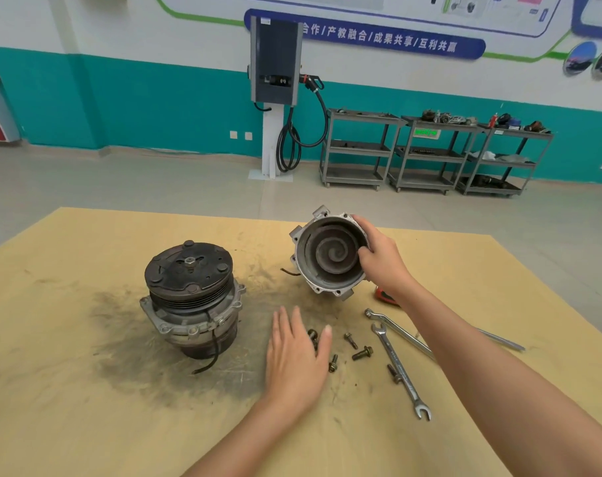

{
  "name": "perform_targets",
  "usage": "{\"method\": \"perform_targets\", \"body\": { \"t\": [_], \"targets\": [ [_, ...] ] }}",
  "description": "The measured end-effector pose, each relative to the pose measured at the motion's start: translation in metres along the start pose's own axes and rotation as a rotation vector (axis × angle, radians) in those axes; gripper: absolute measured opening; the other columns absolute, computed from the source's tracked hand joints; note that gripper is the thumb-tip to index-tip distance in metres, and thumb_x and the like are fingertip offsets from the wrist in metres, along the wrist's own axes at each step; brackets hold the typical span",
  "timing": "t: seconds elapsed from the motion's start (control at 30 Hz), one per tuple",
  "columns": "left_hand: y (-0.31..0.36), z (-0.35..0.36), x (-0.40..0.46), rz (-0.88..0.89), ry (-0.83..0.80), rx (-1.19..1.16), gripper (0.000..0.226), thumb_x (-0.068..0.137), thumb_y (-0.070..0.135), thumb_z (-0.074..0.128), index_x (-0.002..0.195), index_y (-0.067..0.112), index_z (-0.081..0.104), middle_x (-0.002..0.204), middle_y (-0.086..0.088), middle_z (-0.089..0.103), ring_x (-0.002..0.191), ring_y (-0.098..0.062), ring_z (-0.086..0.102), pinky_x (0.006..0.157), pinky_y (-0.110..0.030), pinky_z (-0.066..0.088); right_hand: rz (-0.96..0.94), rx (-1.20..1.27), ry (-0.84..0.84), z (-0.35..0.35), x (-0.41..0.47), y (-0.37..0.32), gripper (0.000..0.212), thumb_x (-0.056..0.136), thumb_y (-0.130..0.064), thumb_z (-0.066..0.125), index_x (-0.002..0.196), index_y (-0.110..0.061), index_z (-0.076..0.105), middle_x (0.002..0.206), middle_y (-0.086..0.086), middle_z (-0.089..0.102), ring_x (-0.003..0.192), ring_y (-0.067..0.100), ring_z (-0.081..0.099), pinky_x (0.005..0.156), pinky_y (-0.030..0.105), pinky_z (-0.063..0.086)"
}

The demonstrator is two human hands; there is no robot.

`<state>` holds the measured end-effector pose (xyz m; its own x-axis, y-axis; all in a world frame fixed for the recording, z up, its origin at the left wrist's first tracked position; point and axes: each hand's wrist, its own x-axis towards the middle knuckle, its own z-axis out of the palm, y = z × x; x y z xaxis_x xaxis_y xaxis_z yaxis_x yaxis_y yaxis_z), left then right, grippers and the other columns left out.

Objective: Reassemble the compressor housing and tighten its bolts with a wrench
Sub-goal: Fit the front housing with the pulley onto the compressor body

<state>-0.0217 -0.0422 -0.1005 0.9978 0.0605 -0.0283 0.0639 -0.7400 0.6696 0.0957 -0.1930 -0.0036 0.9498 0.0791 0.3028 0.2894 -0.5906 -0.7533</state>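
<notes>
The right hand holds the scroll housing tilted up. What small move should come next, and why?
Probably carry the scroll housing, which the right hand grips by its rim, toward the compressor body, which stands pulley-up and apart from it. The two halves are not yet joined. The bolts and the wrench lie loose on the table, and the left hand is flat by the bolts.

Housing half (329, 256): dull grey cast metal, grimy dark scroll inside. Compressor body (191, 297) left of it: matt blackened metal. Wrenches (401, 370) right of it: bright polished steel. Tabletop (86, 390): matt tan board, soot-smudged.
</notes>
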Motion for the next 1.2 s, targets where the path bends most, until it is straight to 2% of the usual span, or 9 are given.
{"method": "perform_targets", "body": {
  "t": [0.1, 0.33, 0.53, 0.67, 0.8, 0.87, 1.0, 1.1, 1.2],
  "targets": [
    [0.014, 0.009, 0.009, -0.02, -0.029, -0.076, 0.071, 0.105, 0.053, 0.022, 0.16, 0.01, 0.01, 0.17, -0.007, 0.006, 0.156, -0.02, -0.001, 0.125, -0.034, 0.0, 0.033, 0.053, 0.044, -0.002, -0.003, 0.004, 0.065, 0.09, 0.011, 0.037, 0.144, -0.023, 0.041, 0.135, 0.004, 0.053, 0.125, 0.023, 0.048, 0.097, 0.046, 0.05],
    [0.065, 0.046, 0.003, -0.07, -0.006, -0.229, 0.059, 0.108, 0.042, 0.029, 0.157, 0.009, 0.024, 0.165, -0.006, 0.023, 0.154, -0.019, 0.012, 0.126, -0.034, 0.009, 0.12, 0.142, 0.158, -0.003, -0.001, 0.02, 0.069, 0.084, 0.011, 0.034, 0.142, -0.025, 0.044, 0.122, 0.005, 0.058, 0.095, 0.019, 0.056, 0.053, 0.01, 0.048],
    [0.103, 0.086, -0.003, -0.064, 0.078, -0.225, 0.048, 0.107, 0.037, 0.033, 0.149, 0.013, 0.036, 0.152, -0.001, 0.039, 0.145, -0.018, 0.026, 0.12, -0.029, 0.017, 0.132, 0.198, 0.204, -0.004, 0.002, 0.033, 0.072, 0.082, 0.013, 0.033, 0.141, -0.026, 0.044, 0.119, 0.001, 0.058, 0.098, 0.018, 0.053, 0.05, 0.005, 0.044],
    [0.118, 0.094, 0.0, -0.052, 0.095, -0.311, 0.047, 0.107, 0.028, 0.037, 0.15, 0.009, 0.032, 0.156, -0.004, 0.033, 0.148, -0.019, 0.019, 0.122, -0.03, 0.013, 0.136, 0.225, 0.188, -0.003, 0.004, 0.037, 0.072, 0.083, 0.012, 0.034, 0.142, -0.029, 0.044, 0.117, -0.002, 0.057, 0.09, 0.006, 0.056, 0.047, 0.007, 0.045],
    [0.112, 0.073, -0.005, 0.025, 0.038, -0.419, 0.047, 0.109, 0.027, 0.034, 0.153, 0.01, 0.029, 0.161, -0.002, 0.025, 0.151, -0.014, 0.014, 0.123, -0.026, 0.012, 0.202, 0.28, 0.165, -0.008, 0.009, 0.034, 0.073, 0.082, 0.013, 0.033, 0.139, -0.031, 0.047, 0.12, -0.001, 0.058, 0.103, 0.023, 0.059, 0.058, 0.02, 0.055],
    [0.097, 0.051, -0.017, 0.11, -0.052, -0.457, 0.049, 0.11, 0.032, 0.032, 0.155, 0.017, 0.027, 0.16, 0.006, 0.027, 0.147, -0.004, 0.018, 0.119, -0.019, 0.014, 0.267, 0.319, 0.104, -0.013, 0.017, 0.028, 0.073, 0.081, 0.013, 0.032, 0.133, -0.034, 0.052, 0.116, 0.002, 0.062, 0.096, 0.033, 0.066, 0.057, 0.041, 0.06],
    [0.041, -0.006, -0.057, 0.263, -0.208, -0.411, 0.039, 0.107, 0.042, 0.035, 0.146, 0.038, 0.034, 0.143, 0.036, 0.033, 0.127, 0.027, 0.026, 0.105, 0.001, 0.018, 0.358, 0.36, -0.076, -0.025, 0.04, 0.015, 0.074, 0.079, 0.017, 0.034, 0.122, -0.038, 0.058, 0.091, 0.009, 0.071, 0.06, 0.034, 0.07, 0.041, 0.043, 0.055],
    [0.002, -0.053, -0.086, 0.266, -0.173, -0.468, 0.028, 0.102, 0.046, 0.042, 0.13, 0.046, 0.047, 0.135, 0.04, 0.05, 0.13, 0.019, 0.039, 0.114, -0.014, 0.03, 0.442, 0.352, -0.289, -0.029, 0.049, 0.012, 0.069, 0.08, 0.015, 0.035, 0.125, -0.031, 0.059, 0.091, 0.015, 0.069, 0.057, 0.03, 0.067, 0.043, 0.036, 0.054],
    [-0.02, -0.093, -0.106, 0.265, -0.127, -0.533, 0.035, 0.095, 0.053, 0.043, 0.126, 0.041, 0.054, 0.127, 0.04, 0.057, 0.127, 0.014, 0.048, 0.109, -0.013, 0.036, 0.441, 0.275, -0.517, -0.027, 0.055, 0.009, 0.065, 0.083, 0.012, 0.038, 0.13, -0.029, 0.055, 0.103, 0.02, 0.064, 0.071, 0.031, 0.065, 0.053, 0.036, 0.055]
  ]
}}
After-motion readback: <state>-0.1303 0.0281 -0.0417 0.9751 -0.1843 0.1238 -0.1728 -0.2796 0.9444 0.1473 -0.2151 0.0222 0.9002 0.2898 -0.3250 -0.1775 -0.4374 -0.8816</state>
